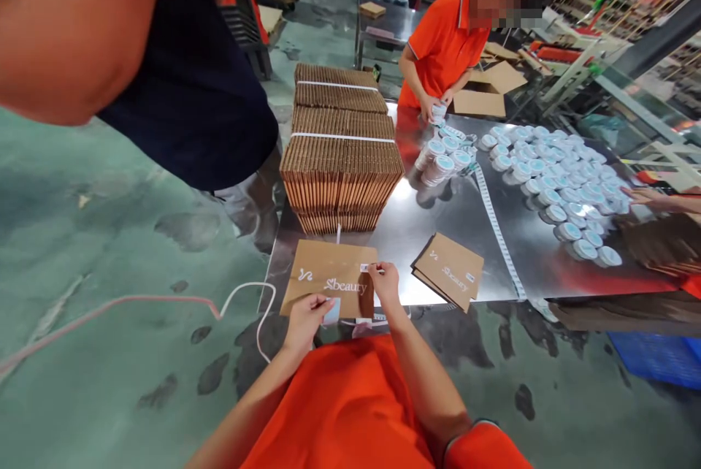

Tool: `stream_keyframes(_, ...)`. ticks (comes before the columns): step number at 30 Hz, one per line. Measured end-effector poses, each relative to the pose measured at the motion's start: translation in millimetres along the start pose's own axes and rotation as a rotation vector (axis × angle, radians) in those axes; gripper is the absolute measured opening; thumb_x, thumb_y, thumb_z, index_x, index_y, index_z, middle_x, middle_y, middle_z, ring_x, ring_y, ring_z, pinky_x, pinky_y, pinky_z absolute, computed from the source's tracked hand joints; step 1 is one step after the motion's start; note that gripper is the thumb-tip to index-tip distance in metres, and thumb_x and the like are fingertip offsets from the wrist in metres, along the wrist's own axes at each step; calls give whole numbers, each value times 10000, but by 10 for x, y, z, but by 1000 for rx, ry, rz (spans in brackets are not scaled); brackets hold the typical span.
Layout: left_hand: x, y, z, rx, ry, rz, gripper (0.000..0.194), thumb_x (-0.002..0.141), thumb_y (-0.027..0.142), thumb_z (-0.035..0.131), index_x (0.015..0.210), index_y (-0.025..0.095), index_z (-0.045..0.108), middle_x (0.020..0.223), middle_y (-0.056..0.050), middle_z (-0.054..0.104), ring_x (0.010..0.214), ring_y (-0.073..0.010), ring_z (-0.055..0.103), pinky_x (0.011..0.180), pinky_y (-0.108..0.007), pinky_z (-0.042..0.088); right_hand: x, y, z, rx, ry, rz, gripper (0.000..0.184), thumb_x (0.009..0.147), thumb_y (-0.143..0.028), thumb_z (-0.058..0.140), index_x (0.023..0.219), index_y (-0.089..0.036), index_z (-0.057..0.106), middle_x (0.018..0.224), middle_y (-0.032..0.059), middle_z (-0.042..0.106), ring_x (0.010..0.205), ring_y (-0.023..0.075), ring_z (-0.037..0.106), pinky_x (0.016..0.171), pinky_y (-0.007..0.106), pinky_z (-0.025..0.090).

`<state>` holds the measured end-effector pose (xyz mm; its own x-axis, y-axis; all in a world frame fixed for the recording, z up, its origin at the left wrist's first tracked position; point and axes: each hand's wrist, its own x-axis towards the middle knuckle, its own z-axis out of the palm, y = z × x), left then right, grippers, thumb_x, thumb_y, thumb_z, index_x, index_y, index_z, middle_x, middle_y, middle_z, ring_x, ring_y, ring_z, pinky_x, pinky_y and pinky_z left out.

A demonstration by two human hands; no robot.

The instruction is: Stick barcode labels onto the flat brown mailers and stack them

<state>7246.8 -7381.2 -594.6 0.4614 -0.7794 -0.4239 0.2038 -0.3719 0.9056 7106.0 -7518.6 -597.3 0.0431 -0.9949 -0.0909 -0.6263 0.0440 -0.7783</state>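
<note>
A flat brown cardboard box (318,256) with white "beauty" lettering lies on the metal table in front of me. My right hand (387,285) pinches a small white label (364,267) at the upper right of this box; whether the label is stuck down I cannot tell. Thumb and fingers of my left hand (304,321) are closed on a pale blue-white label sheet (331,313) over the box's near edge. To the right, a small stack of flat printed boxes (453,264) lies slightly askew, the top one bearing a white label.
Behind the box stands a large strapped bundle of flat cardboard (342,155). Round white tubs (564,169) cover the table's right side. A co-worker in orange (446,34) handles stacked tubs opposite; another person's arm (82,31) is near at left. A white strap (498,228) crosses the table (394,235).
</note>
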Motion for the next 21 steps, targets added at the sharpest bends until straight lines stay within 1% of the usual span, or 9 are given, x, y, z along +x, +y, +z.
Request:
stream_keyframes(6, -5, 0, -5, -44, -23, -32, 368, 559, 515, 738, 601, 159, 654, 535, -16, 637, 496, -142, 555, 467, -244, 404, -19, -27, 17, -22, 15, 4, 159, 737, -253, 570, 632, -178, 664, 719, 62, 670, 760, 208, 621, 688, 287, 459)
stream_keyframes(10, -10, 0, -11, -57, -28, -37, 366, 555, 511, 744, 606, 159, 657, 541, -20, 641, 509, -149, 563, 475, -251, 411, -50, -60, 19, -45, 31, 3, 155, 747, -233, 562, 666, -173, 678, 767, 68, 653, 756, 204, 616, 726, 297, 458)
stream_keyframes(13, -9, -5, -12, -58, -27, -36, 371, 551, 513, 750, 603, 158, 655, 554, -24, 648, 520, -153, 569, 484, -255, 418, -96, -93, 19, -84, 44, -26, 157, 768, -212, 551, 684, -170, 676, 781, 69, 626, 755, 196, 599, 745, 295, 455)
stream_keyframes(15, -6, -9, -12, -55, -26, -36, 374, 553, 518, 748, 601, 160, 651, 561, -24, 650, 526, -153, 570, 491, -254, 420, -126, -113, 13, -112, 52, -64, 143, 780, -236, 570, 702, -173, 672, 805, 66, 611, 750, 189, 584, 742, 291, 450)
stream_keyframes(18, -4, -10, -9, -45, -24, -34, 385, 558, 533, 740, 603, 162, 649, 570, -22, 652, 535, -151, 568, 499, -251, 415, -138, -140, -9, -163, 42, -84, 150, 760, -330, 644, 715, -187, 648, 843, 49, 598, 694, 164, 548, 674, 276, 428)
stream_keyframes(21, -5, -7, -8, -32, -24, -29, 389, 562, 534, 736, 614, 158, 649, 557, -9, 632, 512, -135, 538, 489, -244, 391, -89, -148, -31, -215, 2, -45, 243, 698, -395, 710, 648, -197, 578, 756, 20, 575, 609, 140, 489, 583, 257, 366)
